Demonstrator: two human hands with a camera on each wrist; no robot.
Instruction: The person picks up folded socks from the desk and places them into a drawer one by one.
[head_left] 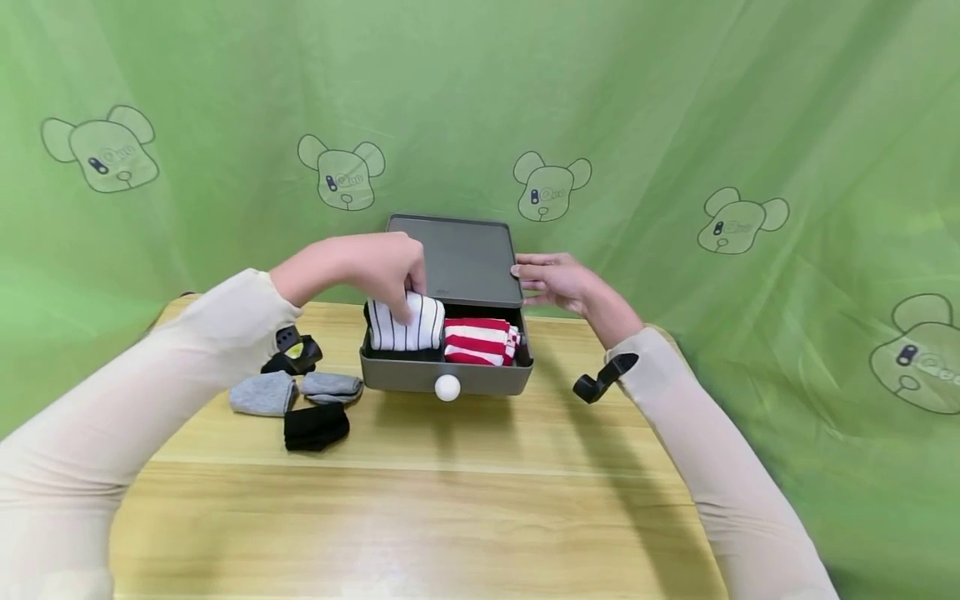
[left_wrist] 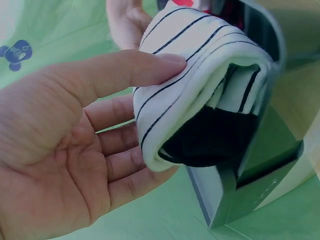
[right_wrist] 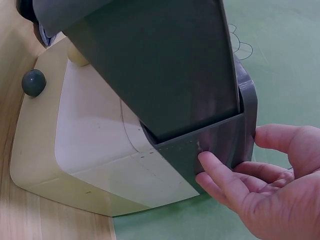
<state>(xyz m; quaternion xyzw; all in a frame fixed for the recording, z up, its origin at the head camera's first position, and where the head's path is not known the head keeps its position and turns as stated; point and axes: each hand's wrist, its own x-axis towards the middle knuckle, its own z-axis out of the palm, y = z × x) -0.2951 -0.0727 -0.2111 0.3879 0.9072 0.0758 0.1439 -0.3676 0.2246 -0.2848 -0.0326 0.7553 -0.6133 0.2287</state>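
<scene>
A grey drawer (head_left: 483,379) with a white knob (head_left: 447,387) is pulled out of its box, whose flat grey top (head_left: 465,254) lies behind it. In the drawer's left part, my left hand (head_left: 386,267) pinches a folded white cloth with black stripes (left_wrist: 180,45); the left wrist view shows the thumb on top and the fingers behind and below. A folded red-and-white striped cloth (head_left: 480,342) fills the drawer's right part. With fingers extended, my right hand (head_left: 555,279) touches the right side of the grey box, its fingertips (right_wrist: 207,160) against the side panel.
Left of the drawer, two folded grey cloths (head_left: 262,393) (head_left: 332,387) and a folded black cloth (head_left: 317,427) lie on the wooden table (head_left: 420,517). White and beige drawer sections (right_wrist: 95,120) sit below the grey one. A green curtain (head_left: 450,83) hangs behind.
</scene>
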